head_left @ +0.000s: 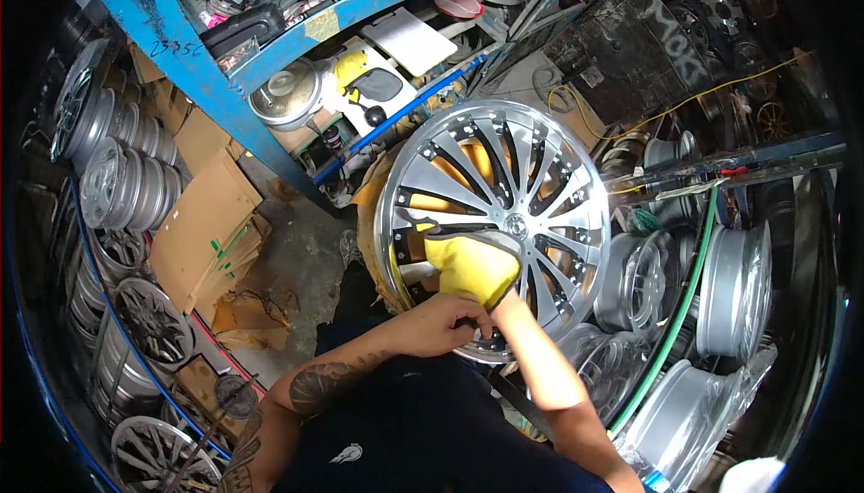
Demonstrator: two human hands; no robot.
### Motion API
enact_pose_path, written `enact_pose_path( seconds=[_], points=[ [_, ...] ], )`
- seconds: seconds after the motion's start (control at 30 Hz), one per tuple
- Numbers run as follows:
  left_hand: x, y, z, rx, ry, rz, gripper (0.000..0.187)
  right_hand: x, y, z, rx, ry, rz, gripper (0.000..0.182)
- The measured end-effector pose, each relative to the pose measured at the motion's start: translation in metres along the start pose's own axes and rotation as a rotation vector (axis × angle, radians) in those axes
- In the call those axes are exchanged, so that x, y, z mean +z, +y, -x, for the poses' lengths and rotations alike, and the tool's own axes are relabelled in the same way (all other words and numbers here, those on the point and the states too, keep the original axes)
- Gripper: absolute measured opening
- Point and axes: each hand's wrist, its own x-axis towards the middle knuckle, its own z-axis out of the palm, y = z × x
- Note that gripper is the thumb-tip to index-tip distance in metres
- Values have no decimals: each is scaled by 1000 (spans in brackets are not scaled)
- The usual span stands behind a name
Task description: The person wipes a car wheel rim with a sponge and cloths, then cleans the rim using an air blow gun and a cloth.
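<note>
A polished chrome multi-spoke wheel (516,226) lies face up in front of me. Over its lower left spokes is my right hand (474,268), inside a yellow work glove with dark grey parts. Its glove fingers reach toward the upper left and look loosely stretched, gripping nothing visible. My bare left hand (439,325) is closed at the glove's cuff, by my right wrist. The cuff between those fingers is partly hidden. Brown cardboard (371,246) shows beneath the wheel's left edge.
Plastic-wrapped silver rims (733,288) stand on the right, behind a green strip (670,336). More rims (126,187) are stacked at left beside cardboard sheets (202,223). Ahead stands a blue steel frame (211,88) with a cluttered shelf. A yellow cord (666,117) crosses the right.
</note>
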Motion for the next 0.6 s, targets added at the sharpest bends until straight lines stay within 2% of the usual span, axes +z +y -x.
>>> enact_pose_path(
  seconds=[0.07, 0.13, 0.17, 0.2, 0.23, 0.27, 0.3, 0.33, 0.4, 0.43, 0.47, 0.53, 0.57, 0.6],
  points=[
    [7, -18, -2, 94, 45, 6, 19, 22, 14, 9, -117, 253, -325, 55],
    [9, -22, -9, 107, 44, -2, 20, 57, 37, 26, -220, 524, -651, 52],
    [14, -23, -12, 114, 50, 1, 20, 47, 53, 33, -196, 556, -541, 45],
    [16, -10, -15, 30, 60, -33, 21, 37, 69, 39, -168, 588, -428, 39],
    [23, -11, -21, 105, 127, -68, 25, 28, 85, 47, -137, 618, -318, 34],
    [29, -10, -28, 183, 201, -107, 29, 36, 106, 53, 5, 793, 352, 19],
    [34, -4, -34, 187, 257, -92, 38, 31, 107, 63, 209, 697, 356, 21],
    [38, -1, -42, 185, 254, -97, 48, 32, 101, 71, 263, 825, 255, 23],
    [45, 3, -56, 387, 294, -115, 56, 48, 95, 88, 322, 819, 89, 24],
    [52, 3, -61, 378, 247, -93, 62, 58, 91, 90, 337, 839, -39, 24],
    [56, 4, -68, 424, 239, -124, 62, 70, 83, 91, 355, 850, -150, 24],
    [65, 10, -77, 296, 51, -158, 63, 104, 61, 100, 402, 918, -537, 24],
    [71, -1, -83, 387, 10, -248, 57, 113, 53, 103, 425, 942, -681, 24],
    [78, 3, -86, 318, -37, -293, 49, 119, 49, 110, 448, 974, -790, 24]
  ],
)
